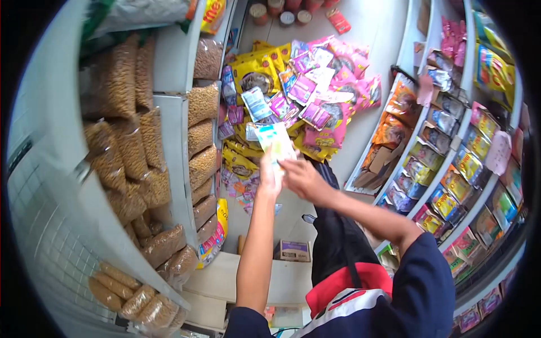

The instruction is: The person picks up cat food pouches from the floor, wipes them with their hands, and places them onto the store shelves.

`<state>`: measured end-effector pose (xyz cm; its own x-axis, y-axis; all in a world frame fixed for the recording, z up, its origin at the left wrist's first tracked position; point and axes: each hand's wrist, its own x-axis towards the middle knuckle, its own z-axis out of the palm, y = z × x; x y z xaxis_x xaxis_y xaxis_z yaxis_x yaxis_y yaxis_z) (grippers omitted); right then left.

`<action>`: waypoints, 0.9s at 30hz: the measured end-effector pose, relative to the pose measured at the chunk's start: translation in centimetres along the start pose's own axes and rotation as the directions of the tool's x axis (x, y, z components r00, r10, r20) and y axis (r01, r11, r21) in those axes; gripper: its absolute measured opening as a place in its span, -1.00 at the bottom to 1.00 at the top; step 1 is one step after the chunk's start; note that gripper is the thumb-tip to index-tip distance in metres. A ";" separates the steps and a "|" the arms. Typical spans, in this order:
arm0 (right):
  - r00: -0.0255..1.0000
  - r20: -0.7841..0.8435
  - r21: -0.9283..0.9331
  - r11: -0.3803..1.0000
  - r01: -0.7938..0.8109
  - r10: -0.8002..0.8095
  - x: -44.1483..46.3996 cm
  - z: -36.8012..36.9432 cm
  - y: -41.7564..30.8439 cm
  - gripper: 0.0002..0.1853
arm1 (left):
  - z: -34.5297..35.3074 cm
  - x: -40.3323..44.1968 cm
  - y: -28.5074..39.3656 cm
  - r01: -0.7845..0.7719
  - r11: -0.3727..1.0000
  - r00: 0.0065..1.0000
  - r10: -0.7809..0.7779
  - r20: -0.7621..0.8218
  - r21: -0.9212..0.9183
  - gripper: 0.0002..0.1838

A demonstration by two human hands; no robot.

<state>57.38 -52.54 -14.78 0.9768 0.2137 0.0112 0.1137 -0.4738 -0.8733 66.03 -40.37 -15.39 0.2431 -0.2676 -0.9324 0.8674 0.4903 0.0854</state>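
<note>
A pale pouch with blue and yellow-green print [275, 139] is held up in front of me, over the heap on the floor. My left hand [270, 173] is closed around its lower end. From the right, my right hand [303, 179] has its bent fingers at the pouch's lower right edge; they are slightly blurred. Beyond the pouch lie small purple-and-white pouches [302, 89], yellow bags [256, 70] and pink bags [346, 59], heaped together. The print on the held pouch is too bright to read.
Shelves on the left hold clear bags of brown kibble [202, 105]. On the right, slanted shelves carry rows of colourful pouches [442, 201]. Tins [258, 14] stand at the far end of the floor. A small purple-and-brown box [295, 250] sits near my feet.
</note>
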 end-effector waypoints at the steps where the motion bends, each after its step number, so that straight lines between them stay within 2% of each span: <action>1: 1.000 -0.009 -0.024 0.999 0.022 -0.022 -0.8 -1.3 -2.2 -0.75 | -1.0 -1.6 -1.2 -0.014 0.990 0.998 0.007 0.054 0.142 -0.57; 2: 0.987 -0.128 0.009 0.995 -0.096 0.096 -1.6 -2.6 -4.3 -0.78 | -2.2 -3.2 -2.4 -0.038 0.959 0.994 0.008 0.106 0.281 -0.58; 4: 0.881 -0.348 0.127 0.947 -0.295 0.321 -2.6 -4.8 -7.3 -0.80 | -2.1 -8.8 -3.8 -0.051 0.895 0.994 0.004 0.105 0.442 -0.63; 5: 0.885 -0.359 0.114 0.955 -0.274 0.297 -3.3 -5.4 -8.1 -0.80 | -2.2 -11.5 -4.8 -0.076 0.895 0.992 0.022 0.127 0.440 -0.63; 7: 0.784 -0.305 0.330 0.832 -0.445 0.540 -4.5 -5.6 -8.1 -0.72 | -1.9 -16.4 -6.6 -0.054 0.825 0.975 -0.077 0.207 0.563 -0.67; 8: 0.718 -0.253 0.427 0.741 -0.518 0.648 -5.4 -6.0 -8.4 -0.67 | -1.8 -18.0 -7.3 -0.079 0.828 0.972 -0.060 0.228 0.555 -0.67; 9: 0.734 -0.258 0.413 0.758 -0.504 0.628 -6.1 -6.8 -9.4 -0.67 | -2.0 -19.6 -8.2 -0.117 0.814 0.969 -0.031 0.244 0.569 -0.66; 11: 0.787 0.070 0.369 0.717 -0.591 0.613 -8.0 -7.8 -11.6 -0.65 | -3.4 -23.2 -10.2 -0.183 0.788 0.963 0.025 0.267 0.588 -0.65; 12: 0.772 0.237 0.330 0.698 -0.635 0.590 -9.0 -8.2 -12.8 -0.64 | -3.3 -25.5 -10.5 -0.199 0.796 0.960 0.041 0.277 0.571 -0.65; 13: 0.778 0.244 0.312 0.712 -0.629 0.579 -9.9 -8.5 -13.8 -0.64 | -3.3 -27.7 -10.4 -0.233 0.854 0.937 0.069 0.342 0.465 -0.64; 15: 0.730 0.187 0.598 0.513 -0.616 0.658 -11.8 -8.8 -16.2 -0.68 | -4.0 -32.5 -11.0 -0.273 0.932 0.879 0.140 0.456 0.239 -0.62; 16: 0.695 0.169 0.726 0.388 -0.568 0.699 -13.2 -8.3 -17.8 -0.69 | -5.8 -34.2 -12.4 -0.281 0.932 0.876 0.151 0.458 0.230 -0.62; 17: 0.709 0.162 0.727 0.403 -0.557 0.687 -14.2 -7.8 -19.7 -0.69 | -7.5 -35.2 -13.5 -0.394 0.876 0.843 0.222 0.491 0.280 -0.61; 19: 0.722 0.226 0.879 0.181 -0.440 0.654 -14.4 -7.7 -22.7 -0.72 | -9.3 -35.7 -13.9 -0.632 0.697 0.721 0.369 0.587 0.339 -0.58; 20: 0.720 0.271 0.921 0.044 -0.386 0.639 -15.1 -7.4 -24.2 -0.74 | -10.2 -36.2 -14.5 -0.650 0.686 0.706 0.383 0.596 0.329 -0.58; 24: 0.799 0.304 0.934 0.005 -0.358 0.518 -17.6 -5.6 -28.6 -0.74 | -14.3 -39.7 -18.6 -0.710 0.669 0.638 0.481 0.601 0.218 -0.52; 27: 0.847 0.227 0.952 0.073 -0.297 0.481 -19.6 -4.3 -30.0 -0.72 | -15.9 -43.2 -20.6 -0.794 0.547 0.583 0.560 0.588 0.266 -0.59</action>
<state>35.58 -46.16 13.25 0.8405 0.1471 -0.5215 -0.4546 0.7152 -0.5309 30.79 -25.72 17.61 0.8831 -0.3694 -0.2893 0.3970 0.2597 0.8803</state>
